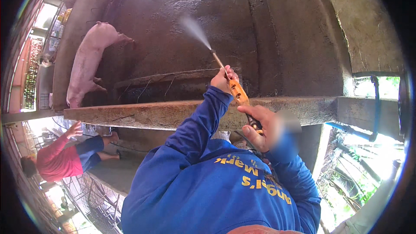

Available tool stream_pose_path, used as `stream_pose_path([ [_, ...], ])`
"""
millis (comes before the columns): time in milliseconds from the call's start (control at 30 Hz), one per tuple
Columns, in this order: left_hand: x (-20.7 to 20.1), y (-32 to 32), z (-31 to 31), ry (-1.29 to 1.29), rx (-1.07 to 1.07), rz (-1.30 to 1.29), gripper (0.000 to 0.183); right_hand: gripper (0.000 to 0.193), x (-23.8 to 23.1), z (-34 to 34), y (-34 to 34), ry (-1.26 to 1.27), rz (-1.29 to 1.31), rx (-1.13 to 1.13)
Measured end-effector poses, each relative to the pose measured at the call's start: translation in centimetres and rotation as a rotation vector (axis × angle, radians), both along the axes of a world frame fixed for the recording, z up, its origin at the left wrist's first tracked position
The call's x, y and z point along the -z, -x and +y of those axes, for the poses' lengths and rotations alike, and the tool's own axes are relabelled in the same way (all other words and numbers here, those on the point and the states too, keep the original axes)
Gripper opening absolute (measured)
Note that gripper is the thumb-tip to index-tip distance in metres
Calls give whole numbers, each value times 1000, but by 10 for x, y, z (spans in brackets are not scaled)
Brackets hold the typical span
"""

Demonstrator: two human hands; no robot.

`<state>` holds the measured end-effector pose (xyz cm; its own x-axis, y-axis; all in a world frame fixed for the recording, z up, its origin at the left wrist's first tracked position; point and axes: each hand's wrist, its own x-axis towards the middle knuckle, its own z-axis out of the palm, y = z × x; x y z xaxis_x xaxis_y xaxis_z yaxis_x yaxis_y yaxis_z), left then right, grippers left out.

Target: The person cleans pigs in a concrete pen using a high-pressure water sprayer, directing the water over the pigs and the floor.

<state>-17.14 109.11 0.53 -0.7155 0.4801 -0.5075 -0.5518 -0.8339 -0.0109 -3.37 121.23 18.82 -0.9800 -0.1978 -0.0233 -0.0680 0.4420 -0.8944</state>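
Floor (pixel 173 39) of dark, wet concrete takes the largest place, spreading from eleven to one o'clock. Below it, one long concrete ledge (pixel 143 116) crosses the middle, from nine to three o'clock. At eight o'clock there is another person in a pink shirt (pixel 58 160), on the near side of the ledge, and at ten o'clock a pale pig (pixel 86 58), on the far side. The orange spray gun (pixel 238 92) is just beside the centre, toward two o'clock, and its thin lance (pixel 219 60) points to eleven. The right hand (pixel 261 128), at four o'clock, has its fingers wrapped on the rear grip; whether one presses a trigger, I cannot tell. The left hand (pixel 222 79), at one o'clock, has its fingers closed around the front part. The white water jet (pixel 195 29) leaves the tip toward the floor. If wet fingers slip, or the push of the water turns the lance toward ten o'clock, the pig could be hit and take fright.
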Motion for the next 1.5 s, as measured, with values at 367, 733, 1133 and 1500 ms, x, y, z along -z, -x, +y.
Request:
stream_pose_path([
  [367, -5, -14, 74, -251, 306, 17, 24, 40, -7, -3, -27, -216, 119, 283],
  [733, 8, -119, 178, -101, 556, -75, 21, 39, -28, 60, -99, -200, -83, 559],
  [1133, -71, -154, 228, 10, 801, -28, 21, 73, -92, 119, -139, -13, -307, 805],
  [1500, -118, -106, 273, -297, 573, -183, 24, 66, -143, 224, -24, 180, -453, 902],
])
